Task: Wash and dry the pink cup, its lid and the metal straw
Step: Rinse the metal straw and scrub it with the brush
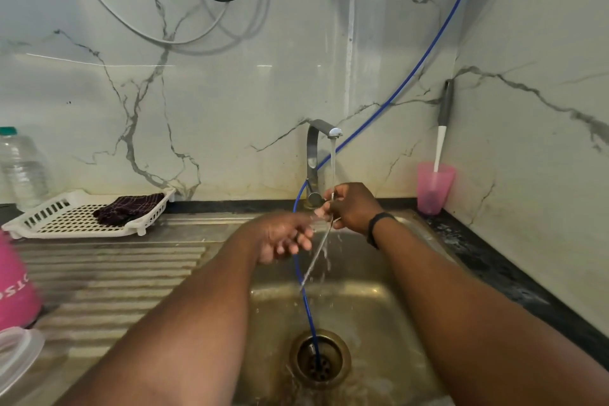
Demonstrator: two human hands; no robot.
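Straw [317, 254] pinched at top end by right hand [354, 208], slanting down-left from grip under tap [324, 132] stream, over sink [412, 313]. Left hand [283, 236] just beside straw, fingers relaxed, holding nothing. Cup [14, 287] and lid [14, 356] far left of grip, on surface.

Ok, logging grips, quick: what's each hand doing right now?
Left hand: open, fingers relaxed, holding nothing.
Right hand: holding the straw under the tap.
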